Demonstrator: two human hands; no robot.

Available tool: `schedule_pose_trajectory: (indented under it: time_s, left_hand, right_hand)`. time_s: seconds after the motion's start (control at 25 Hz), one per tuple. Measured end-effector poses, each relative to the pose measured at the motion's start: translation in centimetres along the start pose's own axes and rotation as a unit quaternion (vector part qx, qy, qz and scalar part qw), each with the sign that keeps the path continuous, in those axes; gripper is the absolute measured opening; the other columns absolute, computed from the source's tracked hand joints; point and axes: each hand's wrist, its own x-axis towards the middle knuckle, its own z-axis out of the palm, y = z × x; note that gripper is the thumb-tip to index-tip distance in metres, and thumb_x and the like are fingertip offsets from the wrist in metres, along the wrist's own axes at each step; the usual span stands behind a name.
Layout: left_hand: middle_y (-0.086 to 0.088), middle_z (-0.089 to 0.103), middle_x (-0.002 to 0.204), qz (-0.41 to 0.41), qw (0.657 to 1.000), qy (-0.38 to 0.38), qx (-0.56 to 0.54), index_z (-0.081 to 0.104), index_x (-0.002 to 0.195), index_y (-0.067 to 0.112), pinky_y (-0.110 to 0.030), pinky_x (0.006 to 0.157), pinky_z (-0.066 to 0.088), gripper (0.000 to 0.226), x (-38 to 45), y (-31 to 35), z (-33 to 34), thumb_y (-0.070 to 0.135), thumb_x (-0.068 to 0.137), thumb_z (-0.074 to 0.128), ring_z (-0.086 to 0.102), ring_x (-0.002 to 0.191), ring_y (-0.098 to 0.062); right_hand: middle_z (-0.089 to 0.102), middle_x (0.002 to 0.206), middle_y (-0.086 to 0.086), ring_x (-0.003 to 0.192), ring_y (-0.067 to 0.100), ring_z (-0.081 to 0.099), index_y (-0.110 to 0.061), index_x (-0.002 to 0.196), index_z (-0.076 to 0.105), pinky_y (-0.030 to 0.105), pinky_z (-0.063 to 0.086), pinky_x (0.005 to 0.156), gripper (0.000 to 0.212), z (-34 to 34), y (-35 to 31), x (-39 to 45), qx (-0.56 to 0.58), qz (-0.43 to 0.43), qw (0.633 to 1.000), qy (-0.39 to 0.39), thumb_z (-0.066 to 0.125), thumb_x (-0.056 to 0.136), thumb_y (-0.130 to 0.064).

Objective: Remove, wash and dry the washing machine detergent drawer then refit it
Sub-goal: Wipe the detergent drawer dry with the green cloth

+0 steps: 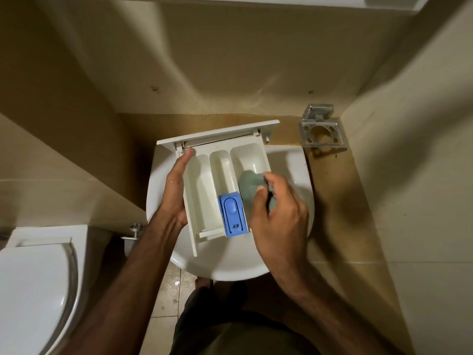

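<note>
The white detergent drawer (202,190) lies across the round white sink (294,162), its front panel pointing away from me. It has three compartments and a blue siphon insert (233,217) at the near end of the middle one. My left hand (176,188) grips the drawer's left wall, thumb up near the front panel. My right hand (279,208) holds a grey-green cloth (249,184) pressed into the right compartment. Part of the cloth is hidden under my fingers.
A metal toothbrush holder (322,133) is fixed on the wall at the back right. A white toilet (33,290) stands at the lower left. A metal valve (134,233) sits below the sink's left side. Beige tiled walls close in on three sides.
</note>
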Motion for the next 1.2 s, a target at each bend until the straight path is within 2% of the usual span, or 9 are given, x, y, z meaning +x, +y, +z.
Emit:
schedule_pose_trajectory:
  time_s: [0.08, 0.2, 0.32, 0.44, 0.6, 0.8, 0.88, 1.04, 1.2]
  left_hand:
    - [0.001, 0.074, 0.083, -0.011, 1.000, -0.009, 0.000, 0.082, 0.079, 0.025, -0.029, 0.068, 0.061, 0.041, 0.2, -0.1, -0.1, 0.050, 0.100, 0.058, 0.074, 0.072, -0.017]
    - [-0.001, 0.078, 0.085, -0.019, 0.999, -0.035, 0.002, 0.084, 0.078, 0.024, -0.028, 0.070, 0.062, 0.050, 0.0, -0.6, 0.2, 0.047, 0.105, 0.049, 0.076, 0.075, -0.017]
    - [-0.009, 0.079, 0.104, -0.042, 0.998, -0.053, -0.010, 0.083, 0.103, 0.016, -0.033, 0.082, 0.062, 0.049, -0.3, -0.6, 0.4, 0.052, 0.103, 0.051, 0.077, 0.091, -0.023]
    - [-0.008, 0.079, 0.099, -0.044, 0.997, -0.060, -0.008, 0.083, 0.101, 0.014, -0.031, 0.078, 0.063, 0.050, -0.1, -0.8, 0.4, 0.050, 0.104, 0.048, 0.077, 0.086, -0.021]
    - [-0.012, 0.075, 0.116, -0.030, 0.999, -0.041, -0.002, 0.074, 0.124, 0.013, -0.034, 0.086, 0.062, 0.048, -0.1, -0.8, 0.1, 0.050, 0.103, 0.054, 0.076, 0.100, -0.025]
    - [-0.004, 0.079, 0.092, -0.007, 1.000, -0.030, 0.004, 0.084, 0.083, 0.023, -0.027, 0.070, 0.062, 0.042, -0.3, -0.8, 0.7, 0.039, 0.105, 0.052, 0.077, 0.078, -0.017]
    - [-0.004, 0.078, 0.093, -0.005, 1.000, -0.022, 0.008, 0.084, 0.086, 0.023, -0.028, 0.071, 0.063, 0.038, -0.1, -0.7, 0.7, 0.039, 0.104, 0.055, 0.077, 0.079, -0.018]
    - [-0.002, 0.080, 0.095, -0.009, 0.999, -0.036, 0.026, 0.085, 0.089, 0.026, -0.029, 0.073, 0.064, 0.040, -0.2, -0.7, 0.9, 0.046, 0.103, 0.053, 0.077, 0.080, -0.018]
    - [-0.002, 0.080, 0.096, -0.018, 0.999, -0.034, 0.031, 0.085, 0.094, 0.027, -0.030, 0.073, 0.062, 0.040, -0.2, -1.2, 1.3, 0.050, 0.102, 0.054, 0.076, 0.081, -0.018]
  right_hand:
    - [0.074, 0.110, 0.001, 0.098, 0.003, 0.066, -0.007, 0.122, 0.068, 0.023, 0.058, 0.082, 0.022, 0.1, -0.3, 0.7, 0.080, -0.038, 0.995, 0.055, 0.062, 0.101, -0.009]
    - [0.074, 0.108, 0.001, 0.096, 0.013, 0.072, -0.006, 0.118, 0.068, 0.039, 0.063, 0.076, 0.019, 1.5, -0.5, 2.2, 0.159, -0.039, 0.986, 0.022, 0.066, 0.100, -0.011]
    - [0.074, 0.105, 0.004, 0.091, 0.019, 0.070, -0.007, 0.109, 0.072, 0.041, 0.059, 0.076, 0.013, 3.7, 0.4, 2.4, 0.070, -0.107, 0.992, -0.001, 0.068, 0.096, -0.006]
    - [0.073, 0.100, 0.003, 0.085, 0.024, 0.068, -0.012, 0.099, 0.073, 0.040, 0.058, 0.065, 0.012, 5.5, 1.2, 2.1, -0.100, -0.178, 0.979, -0.021, 0.064, 0.094, -0.007]
    - [0.078, 0.091, 0.000, 0.083, 0.028, 0.070, -0.016, 0.100, 0.079, 0.035, 0.055, 0.056, 0.017, 6.1, 0.7, 2.6, -0.171, -0.153, 0.972, -0.056, 0.078, 0.086, -0.007]
    - [0.079, 0.089, 0.002, 0.069, 0.025, 0.073, -0.013, 0.105, 0.078, 0.029, 0.052, 0.049, 0.036, 6.6, -0.4, 3.2, -0.253, -0.126, 0.951, -0.129, 0.086, 0.072, -0.003]
    - [0.078, 0.089, 0.002, 0.068, 0.025, 0.075, -0.014, 0.108, 0.075, 0.028, 0.050, 0.049, 0.035, 6.4, -0.9, 3.5, -0.285, -0.123, 0.935, -0.173, 0.083, 0.075, -0.002]
    - [0.074, 0.105, 0.009, 0.092, 0.031, 0.074, -0.009, 0.129, 0.057, 0.034, 0.043, 0.063, 0.037, 5.5, -1.3, 4.5, -0.304, -0.122, 0.911, -0.251, 0.060, 0.093, 0.002]
    - [0.072, 0.107, 0.009, 0.096, 0.030, 0.073, -0.007, 0.120, 0.060, 0.034, 0.047, 0.068, 0.030, 4.4, -2.3, 4.6, -0.328, -0.122, 0.890, -0.292, 0.061, 0.092, 0.004]
